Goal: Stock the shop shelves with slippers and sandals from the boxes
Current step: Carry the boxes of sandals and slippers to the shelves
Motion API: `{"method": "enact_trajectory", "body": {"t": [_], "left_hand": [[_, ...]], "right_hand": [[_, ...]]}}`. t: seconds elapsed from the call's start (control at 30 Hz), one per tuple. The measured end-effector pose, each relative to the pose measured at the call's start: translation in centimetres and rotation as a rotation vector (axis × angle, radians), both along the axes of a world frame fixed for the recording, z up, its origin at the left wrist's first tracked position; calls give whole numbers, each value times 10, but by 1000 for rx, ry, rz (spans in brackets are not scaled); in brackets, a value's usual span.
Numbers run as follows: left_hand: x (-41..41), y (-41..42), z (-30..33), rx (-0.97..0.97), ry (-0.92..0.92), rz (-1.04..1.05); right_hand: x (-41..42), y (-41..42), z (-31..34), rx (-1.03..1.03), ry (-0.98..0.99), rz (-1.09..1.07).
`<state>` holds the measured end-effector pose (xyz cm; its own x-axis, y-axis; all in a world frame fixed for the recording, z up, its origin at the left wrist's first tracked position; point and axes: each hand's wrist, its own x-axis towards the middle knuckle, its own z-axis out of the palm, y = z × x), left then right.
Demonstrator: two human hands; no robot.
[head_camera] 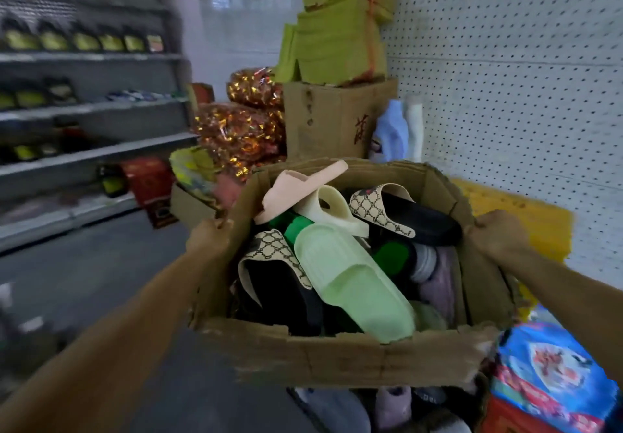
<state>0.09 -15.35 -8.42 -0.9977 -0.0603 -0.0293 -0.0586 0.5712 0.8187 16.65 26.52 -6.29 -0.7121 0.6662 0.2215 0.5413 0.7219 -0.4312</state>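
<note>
Slippers (350,281) in box (337,358), shelves (94,156) left

Lots of stock piled by the white pegboard wall (505,62): a brown carton (333,119) stands against it, yellow-green paper bundles (340,28) stacked on top, shiny red-gold bags (242,122) left of the carton, blue printed packs (553,365) low beside the wall.

White pegboard wall (505,62) on the right, grey floor (101,271), white tiled wall (242,21) behind.
</note>
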Motion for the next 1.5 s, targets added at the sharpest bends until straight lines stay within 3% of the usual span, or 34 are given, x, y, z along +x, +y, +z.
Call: {"method": "enact_trajectory", "body": {"t": [0.23, 0.33, 0.57, 0.83, 1.03, 1.23, 1.5], "left_hand": [[48, -169, -12, 167, -73, 185], [58, -241, -23, 275, -121, 354], [73, -414, -49, -86, -107, 481], [130, -515, -96, -197, -190, 658], [188, -565, -151, -69, -235, 783], [227, -627, -210, -97, -397, 919], [222, -753, -305, 10, -531, 955]], "right_hand": [[-81, -157, -26, -46, -52, 287], [-110, -230, -40, -92, -85, 356], [-155, -383, -77, -77, -139, 528], [-189, -500, -117, -62, -222, 782], [-200, -578, -160, -140, -314, 910], [-199, -663, -230, -200, -454, 979], [-206, -790, -345, -230, -573, 931]]}}
